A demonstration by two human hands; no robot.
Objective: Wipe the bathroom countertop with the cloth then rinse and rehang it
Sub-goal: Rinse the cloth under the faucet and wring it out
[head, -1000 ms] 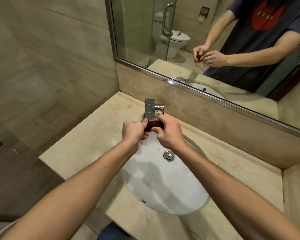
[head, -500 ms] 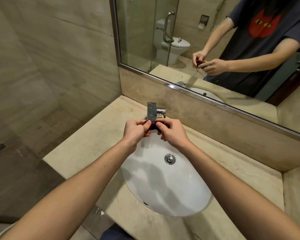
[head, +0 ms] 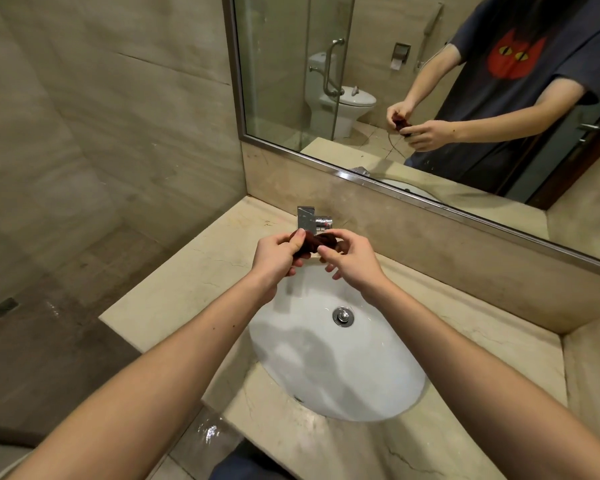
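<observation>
Your hands have drawn slightly apart since a moment ago, so more of the dark red cloth (head: 321, 241) shows between them. Your left hand (head: 278, 252) grips one end in a curled fist. Your right hand (head: 352, 261) pinches the other end between thumb and forefinger, its other fingers loose. The twisted cloth hangs over the sink (head: 361, 375), just in front of the tap (head: 314, 220).

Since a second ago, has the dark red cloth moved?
No; the dark red cloth stays just below the square chrome faucet, as before.
</observation>
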